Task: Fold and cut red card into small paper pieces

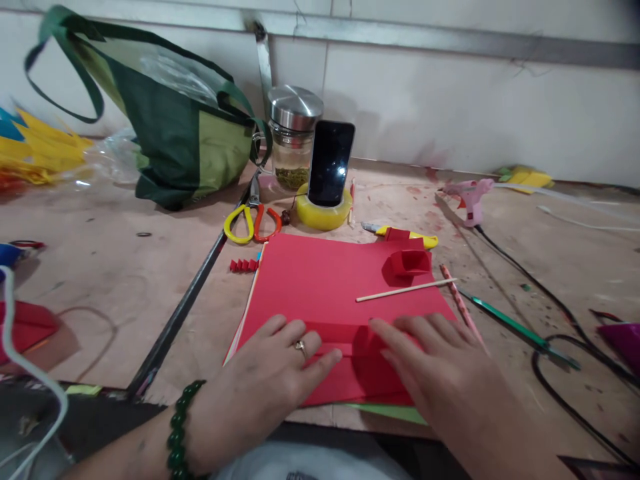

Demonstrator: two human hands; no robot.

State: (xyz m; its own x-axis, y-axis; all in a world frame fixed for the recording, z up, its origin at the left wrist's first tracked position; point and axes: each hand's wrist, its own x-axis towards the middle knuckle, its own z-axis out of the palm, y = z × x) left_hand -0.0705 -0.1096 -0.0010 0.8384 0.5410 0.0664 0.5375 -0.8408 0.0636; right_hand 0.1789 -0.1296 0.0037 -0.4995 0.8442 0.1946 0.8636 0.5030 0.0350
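A red paper sheet (325, 283) lies flat on the worktable in front of me, with a folded strip along its near edge. My left hand (260, 387), with a ring and a green bead bracelet, presses flat on that fold, fingers stretched out. Just to the right, my right hand (440, 363) also lies flat on the fold, fingers spread. A thin wooden stick (405, 290) and a small folded red paper piece (409, 261) rest on the sheet's far right part.
Behind the sheet stand a phone (331, 162) propped in a yellow tape roll (323, 212), a glass jar (293, 137), scissors (250, 223) and a green bag (175, 133). A pink glue gun (470, 197), cables, a pencil (457, 300) and a green pen (515, 327) lie at right.
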